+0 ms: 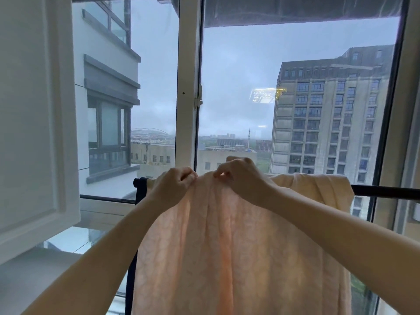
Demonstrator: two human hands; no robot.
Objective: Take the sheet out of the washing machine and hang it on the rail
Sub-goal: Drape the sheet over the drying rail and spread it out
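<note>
Sheet: a pale peach, thin woven cotton sheet (227, 258) hangs draped over a dark horizontal metal rail (384, 191), its front fall running down out of the bottom of the view, with daylight glowing through the cloth.
Rail: the bar crosses in front of the window; its left end (139, 181) and a stretch on the right show bare, the middle is covered by the sheet.
Left hand: the left hand (176, 180) has its fingers curled, pinching the top fold of the sheet at the rail.
Right hand: the right hand (238, 176) is just beside the left one, fingers bent down and pinching the same top fold.
Bunched part: to the right, a thicker cream-coloured fold of the sheet (318, 189) lies over the rail.
Window: a white-framed glass window (187, 87) stands behind the rail, with grey tower blocks (329, 123) outside.
</note>
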